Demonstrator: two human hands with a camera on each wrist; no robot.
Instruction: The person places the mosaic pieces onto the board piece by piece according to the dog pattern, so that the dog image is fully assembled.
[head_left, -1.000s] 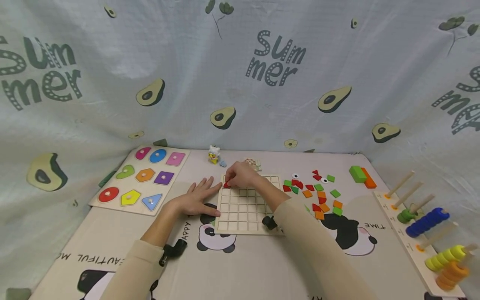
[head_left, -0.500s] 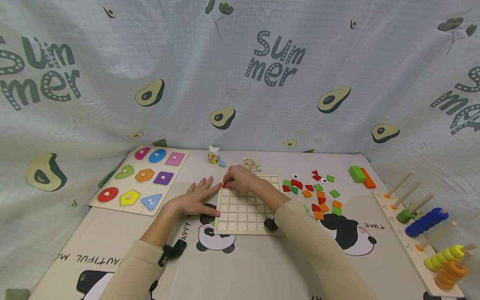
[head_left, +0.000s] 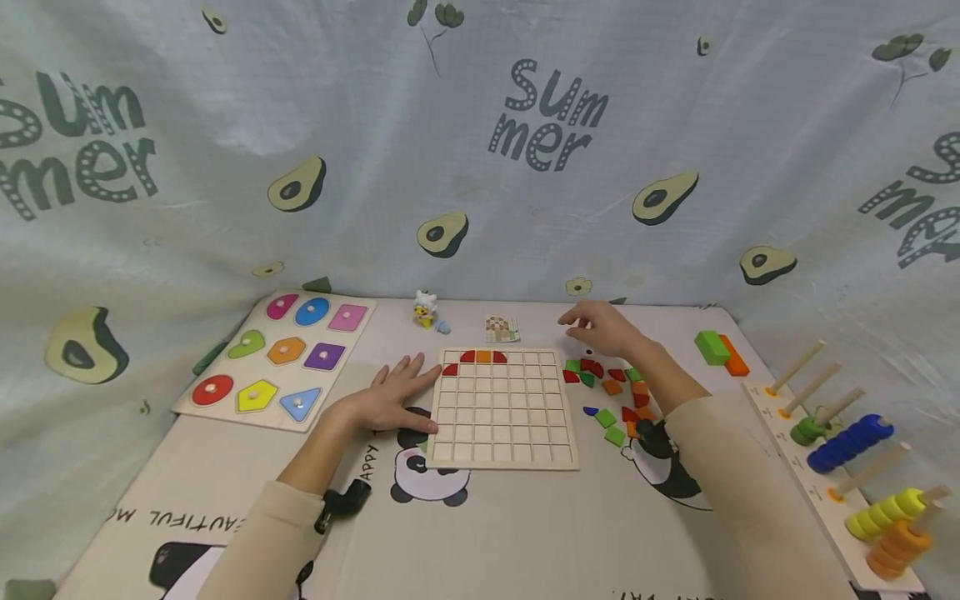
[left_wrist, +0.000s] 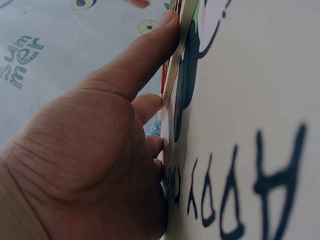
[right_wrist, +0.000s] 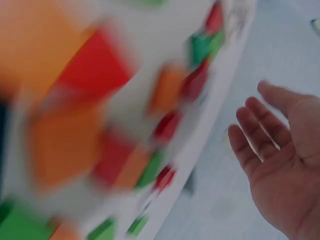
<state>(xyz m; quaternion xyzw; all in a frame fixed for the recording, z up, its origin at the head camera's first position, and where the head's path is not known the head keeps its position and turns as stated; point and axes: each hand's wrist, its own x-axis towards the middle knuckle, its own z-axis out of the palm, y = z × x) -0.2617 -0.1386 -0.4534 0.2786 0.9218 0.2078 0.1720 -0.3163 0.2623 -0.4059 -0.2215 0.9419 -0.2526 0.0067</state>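
My left hand (head_left: 390, 398) lies spread on the table, its thumb and index fingertip at the left edge of the wooden grid board (head_left: 501, 463); the left wrist view shows the thumb (left_wrist: 145, 55) against that edge. Near the board's upper left sit an orange square tile (head_left: 483, 357) and red quarter-round tiles, one of them a red corner tile (head_left: 450, 369). My right hand (head_left: 603, 329) hovers off the board's upper right, over the far side of the loose tiles. Its fingers are extended with nothing between them in the right wrist view, where an orange tile (right_wrist: 65, 145) looks blurred.
Loose green tiles (head_left: 615, 436), with red, orange and blue ones, lie right of the board. A small picture card (head_left: 502, 328) and a toy figure (head_left: 425, 310) stand behind it. A shape puzzle (head_left: 292, 419) is at left, a ring stacker (head_left: 825, 500) and green block (head_left: 711, 347) at right.
My right hand has left the red tile at the board's upper left corner and moved right, above the loose tiles. The left hand stays in place.
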